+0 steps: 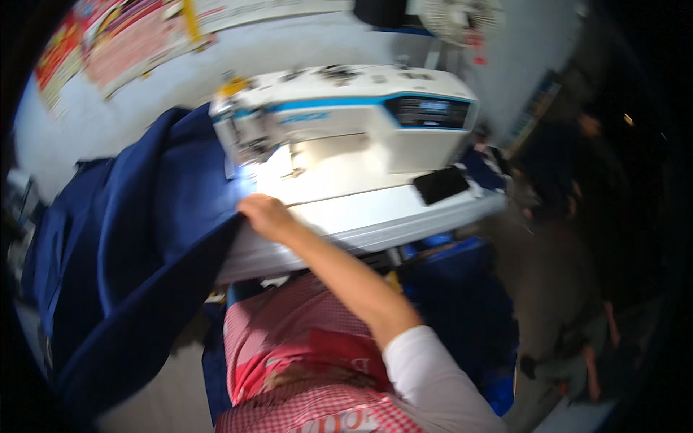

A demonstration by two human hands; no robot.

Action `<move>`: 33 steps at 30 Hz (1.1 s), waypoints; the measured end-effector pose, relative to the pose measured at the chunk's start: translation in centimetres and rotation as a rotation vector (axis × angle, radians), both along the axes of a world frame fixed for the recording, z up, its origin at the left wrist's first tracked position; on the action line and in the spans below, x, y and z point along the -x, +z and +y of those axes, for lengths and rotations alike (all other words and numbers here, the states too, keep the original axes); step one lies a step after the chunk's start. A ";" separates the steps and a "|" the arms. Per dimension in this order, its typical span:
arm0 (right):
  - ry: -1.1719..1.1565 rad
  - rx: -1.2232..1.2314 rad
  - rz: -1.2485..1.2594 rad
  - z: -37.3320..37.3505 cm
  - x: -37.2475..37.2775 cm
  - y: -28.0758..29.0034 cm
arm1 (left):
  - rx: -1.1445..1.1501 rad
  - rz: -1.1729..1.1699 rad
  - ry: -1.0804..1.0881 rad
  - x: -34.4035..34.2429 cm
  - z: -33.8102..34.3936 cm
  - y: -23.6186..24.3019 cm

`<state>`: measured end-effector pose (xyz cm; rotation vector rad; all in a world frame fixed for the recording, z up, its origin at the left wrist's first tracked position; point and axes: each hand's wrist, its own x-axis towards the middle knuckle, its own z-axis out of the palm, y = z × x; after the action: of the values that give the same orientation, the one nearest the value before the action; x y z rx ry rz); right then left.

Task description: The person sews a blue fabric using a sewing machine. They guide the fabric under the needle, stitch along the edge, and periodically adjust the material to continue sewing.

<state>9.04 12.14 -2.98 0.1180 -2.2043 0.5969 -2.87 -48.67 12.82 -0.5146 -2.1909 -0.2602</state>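
Observation:
A large navy cloth (144, 216) is heaped over the left side of the sewing table and drapes downward. My right hand (266, 215) grips its edge, fingers closed on it, just left of the table's middle and in front of the needle area. A white sewing machine (346, 108) with a blue stripe and a small display stands behind the hand, its lamp lighting the cloth. My left hand is not in sight. The picture is blurred.
A dark phone (440, 185) lies at the right of the white tabletop (346, 216). More blue cloth (455, 303) is piled below, right of my lap. A fan (458, 18) and posters (108, 43) are at the wall. The right side is too dim to make out.

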 end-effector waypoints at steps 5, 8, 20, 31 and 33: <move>-0.016 0.078 0.055 -9.8 -8.4 0.6 | 0.128 0.225 -0.166 -2.5 8.4 6.2; -0.082 0.085 0.019 -13.2 -12.6 -1.2 | 0.109 0.079 -0.487 -2.3 23.4 4.0; -0.073 0.211 -0.076 -16.2 -16.5 2.7 | 0.167 -0.139 -0.828 -1.1 37.7 -12.2; -0.149 0.259 -0.138 -15.4 -13.5 2.3 | 0.158 -0.191 -0.845 2.9 39.5 -12.6; -0.157 0.234 -0.128 -14.5 -12.3 2.7 | 0.132 -0.173 -0.867 4.0 40.5 -12.5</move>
<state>21.30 -2.38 -0.24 -0.2190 -2.2222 0.7862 -6.84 -8.15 0.36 -1.5524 -2.0280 -0.6337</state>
